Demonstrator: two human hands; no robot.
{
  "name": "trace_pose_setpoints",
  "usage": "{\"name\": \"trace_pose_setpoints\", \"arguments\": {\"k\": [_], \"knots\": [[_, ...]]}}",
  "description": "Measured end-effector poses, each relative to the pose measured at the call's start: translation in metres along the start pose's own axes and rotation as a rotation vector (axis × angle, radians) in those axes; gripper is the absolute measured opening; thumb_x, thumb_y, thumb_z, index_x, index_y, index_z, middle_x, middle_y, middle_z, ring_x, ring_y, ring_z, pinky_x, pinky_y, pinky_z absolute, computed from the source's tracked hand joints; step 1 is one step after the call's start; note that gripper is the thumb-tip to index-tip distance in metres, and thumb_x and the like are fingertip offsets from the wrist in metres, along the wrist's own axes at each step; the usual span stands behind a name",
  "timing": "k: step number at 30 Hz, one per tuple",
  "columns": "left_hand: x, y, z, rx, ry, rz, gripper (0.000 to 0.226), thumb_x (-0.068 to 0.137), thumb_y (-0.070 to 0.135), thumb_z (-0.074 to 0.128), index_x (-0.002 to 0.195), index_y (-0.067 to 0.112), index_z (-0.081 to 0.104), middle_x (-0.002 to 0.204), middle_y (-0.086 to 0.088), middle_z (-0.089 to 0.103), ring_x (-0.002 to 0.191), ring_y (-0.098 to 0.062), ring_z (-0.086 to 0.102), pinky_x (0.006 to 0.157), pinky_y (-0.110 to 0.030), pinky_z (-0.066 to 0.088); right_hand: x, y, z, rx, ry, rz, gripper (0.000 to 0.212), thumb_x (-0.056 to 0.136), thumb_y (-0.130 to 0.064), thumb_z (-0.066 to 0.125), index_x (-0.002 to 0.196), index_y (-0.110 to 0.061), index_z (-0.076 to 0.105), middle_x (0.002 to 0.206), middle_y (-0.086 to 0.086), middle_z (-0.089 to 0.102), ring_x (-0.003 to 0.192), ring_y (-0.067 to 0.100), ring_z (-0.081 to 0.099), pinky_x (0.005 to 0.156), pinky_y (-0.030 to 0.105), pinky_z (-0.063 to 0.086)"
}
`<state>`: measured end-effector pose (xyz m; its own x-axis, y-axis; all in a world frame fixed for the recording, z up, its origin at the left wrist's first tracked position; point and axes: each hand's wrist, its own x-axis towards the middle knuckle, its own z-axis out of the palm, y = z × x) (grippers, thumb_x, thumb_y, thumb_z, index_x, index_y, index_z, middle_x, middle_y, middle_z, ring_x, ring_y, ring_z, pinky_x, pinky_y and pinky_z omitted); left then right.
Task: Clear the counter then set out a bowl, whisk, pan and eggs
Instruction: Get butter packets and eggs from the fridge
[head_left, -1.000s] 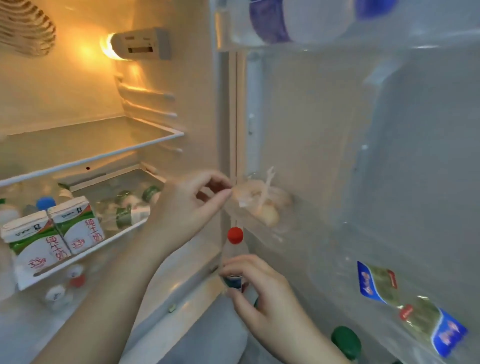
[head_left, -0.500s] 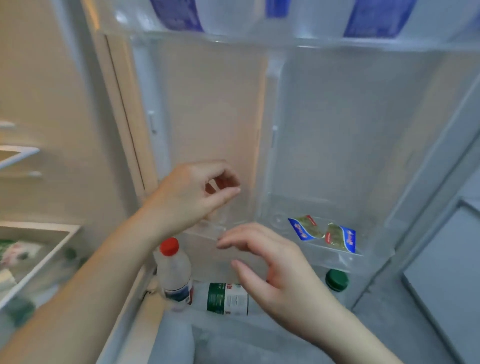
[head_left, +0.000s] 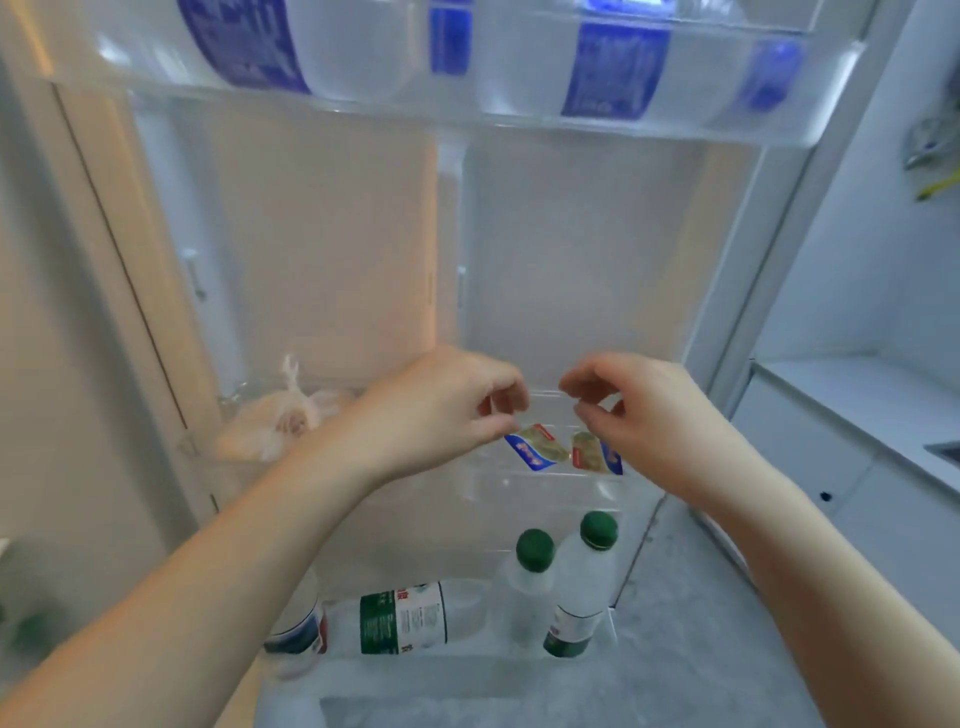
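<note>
Our left hand (head_left: 441, 410) and right hand (head_left: 654, 415) hover side by side before the middle door shelf (head_left: 498, 486).
On both, the fingers curl in toward the thumb, and we see nothing held between them. The bag of eggs (head_left: 280, 423) sits at the shelf's left end, just beside our left wrist. Two sachets (head_left: 537, 451) lie toward its right end, below our fingertips.

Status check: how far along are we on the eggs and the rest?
Done: the fridge door is open; little of the counter shows. In hand: nothing certain; left hand and right hand hover, fingers curled, at the door shelf, neither on the bag of apparent eggs at its left end. Left: take the eggs; bowl, whisk, pan not in view.
</note>
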<state>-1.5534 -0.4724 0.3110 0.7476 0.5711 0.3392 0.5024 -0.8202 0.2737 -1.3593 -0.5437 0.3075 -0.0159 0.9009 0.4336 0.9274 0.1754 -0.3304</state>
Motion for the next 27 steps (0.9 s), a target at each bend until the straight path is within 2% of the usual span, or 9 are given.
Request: {"name": "trace_pose_setpoints", "arguments": {"k": [3, 5, 8, 11, 14, 17, 21, 24, 27], "knots": [[0.013, 0.008, 0.005, 0.139, -0.048, -0.037, 0.024, 0.089, 0.036, 0.062, 0.109, 0.024, 0.064, 0.102, 0.008, 0.067, 0.091, -0.014, 0.061, 0.081, -0.031, 0.050, 0.007, 0.008, -0.012, -0.174, -0.213, 0.067, 0.029, 0.085, -0.018, 0.066, 0.114, -0.021, 0.063, 0.104, -0.006, 0.066, 0.091, 0.010, 0.059, 0.081, 0.019, 0.045], [0.019, 0.014, 0.010, 0.174, -0.114, -0.088, 0.035, 0.086, 0.046, 0.063, 0.114, 0.026, 0.061, 0.109, 0.006, 0.064, 0.096, -0.017, 0.060, 0.082, -0.033, 0.051, 0.009, 0.006, -0.015, -0.201, -0.334, 0.122, 0.037, 0.084, -0.029, 0.070, 0.119, -0.026, 0.059, 0.109, -0.005, 0.064, 0.098, 0.011, 0.058, 0.086, 0.027, 0.048], [0.028, 0.017, 0.017, 0.191, -0.203, -0.153, 0.046, 0.078, 0.053, 0.067, 0.116, 0.029, 0.059, 0.112, 0.003, 0.062, 0.098, -0.021, 0.060, 0.079, -0.033, 0.051, 0.013, 0.002, -0.015, -0.250, -0.464, 0.158, 0.047, 0.083, -0.036, 0.071, 0.126, -0.030, 0.053, 0.116, -0.006, 0.061, 0.105, 0.013, 0.057, 0.089, 0.027, 0.048], [0.030, 0.019, 0.019, 0.163, -0.225, -0.175, 0.047, 0.075, 0.051, 0.070, 0.115, 0.028, 0.060, 0.105, 0.005, 0.063, 0.093, -0.020, 0.060, 0.067, -0.029, 0.047, 0.016, 0.000, -0.016, -0.278, -0.524, 0.159, 0.051, 0.082, -0.034, 0.071, 0.129, -0.033, 0.050, 0.115, -0.008, 0.062, 0.103, 0.013, 0.057, 0.089, 0.030, 0.049], [0.029, 0.021, 0.021, 0.091, -0.217, -0.163, 0.043, 0.075, 0.043, 0.073, 0.112, 0.026, 0.060, 0.102, 0.004, 0.064, 0.091, -0.020, 0.061, 0.069, -0.031, 0.049, 0.016, -0.004, -0.016, -0.317, -0.562, 0.144, 0.049, 0.083, -0.036, 0.069, 0.129, -0.032, 0.052, 0.105, -0.011, 0.058, 0.091, 0.010, 0.051, 0.079, 0.024, 0.044], [0.028, 0.019, 0.022, 0.038, -0.188, -0.158, 0.035, 0.076, 0.031, 0.075, 0.108, 0.022, 0.063, 0.100, 0.000, 0.063, 0.090, -0.023, 0.061, 0.069, -0.031, 0.050, 0.016, -0.006, -0.012, -0.346, -0.552, 0.105, 0.034, 0.087, -0.026, 0.065, 0.121, -0.027, 0.061, 0.109, -0.008, 0.063, 0.085, 0.009, 0.053, 0.075, 0.022, 0.043], [0.019, 0.009, 0.015, -0.052, -0.022, -0.175, 0.016, 0.080, 0.018, 0.070, 0.095, 0.017, 0.065, 0.091, -0.002, 0.066, 0.086, -0.021, 0.060, 0.069, -0.029, 0.047, 0.017, -0.003, -0.012, -0.210, -0.419, 0.121, 0.015, 0.085, -0.024, 0.067, 0.100, -0.028, 0.068, 0.091, -0.006, 0.069, 0.074, 0.007, 0.064, 0.070, 0.025, 0.054], [0.004, 0.000, 0.007, -0.193, 0.157, -0.238, 0.009, 0.080, 0.019, 0.068, 0.088, 0.017, 0.064, 0.083, 0.002, 0.068, 0.081, -0.016, 0.062, 0.069, -0.029, 0.047, 0.017, 0.000, -0.014, -0.070, -0.259, 0.102, 0.016, 0.085, -0.017, 0.066, 0.096, -0.029, 0.069, 0.089, -0.009, 0.069, 0.078, 0.006, 0.064, 0.069, 0.020, 0.053], [-0.011, -0.007, 0.005, -0.306, 0.290, -0.288, 0.009, 0.079, 0.022, 0.070, 0.083, 0.020, 0.062, 0.079, 0.004, 0.069, 0.077, -0.016, 0.065, 0.071, -0.034, 0.051, 0.019, 0.003, -0.013, 0.056, -0.140, 0.098, 0.021, 0.084, -0.012, 0.066, 0.095, -0.030, 0.070, 0.086, -0.014, 0.068, 0.080, 0.003, 0.063, 0.070, 0.018, 0.051]]}}
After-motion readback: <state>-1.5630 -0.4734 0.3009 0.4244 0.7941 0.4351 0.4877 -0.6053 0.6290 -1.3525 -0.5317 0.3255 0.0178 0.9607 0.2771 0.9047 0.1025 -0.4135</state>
